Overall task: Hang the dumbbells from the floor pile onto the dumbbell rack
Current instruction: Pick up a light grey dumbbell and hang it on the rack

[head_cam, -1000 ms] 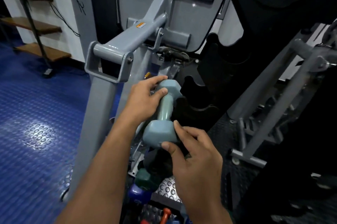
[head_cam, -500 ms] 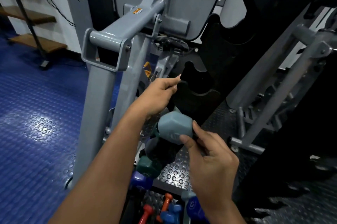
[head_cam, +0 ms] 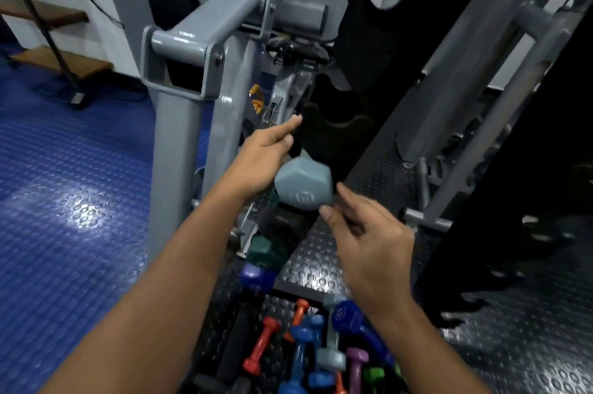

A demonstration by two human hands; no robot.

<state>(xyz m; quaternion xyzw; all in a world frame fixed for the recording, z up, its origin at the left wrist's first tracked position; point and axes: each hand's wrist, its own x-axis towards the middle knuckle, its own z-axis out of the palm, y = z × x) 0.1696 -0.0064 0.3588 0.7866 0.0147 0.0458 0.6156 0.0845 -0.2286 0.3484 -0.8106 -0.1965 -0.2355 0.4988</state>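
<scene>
The grey-blue dumbbell (head_cam: 303, 185) sits in a slot of the black rack (head_cam: 337, 133), above the darker dumbbells (head_cam: 266, 251) already hung below it; the left hand (head_cam: 261, 159) rests against its far side with fingers straight, and the right hand (head_cam: 369, 243) hangs just beside its near end, fingers loosely spread and gripping nothing. It looks rigid, fairly heavy for its size and smooth-coated, so probably a bit slippery; best gripped round the narrow middle bar; the floor pile (head_cam: 321, 348) lies below the rack.
</scene>
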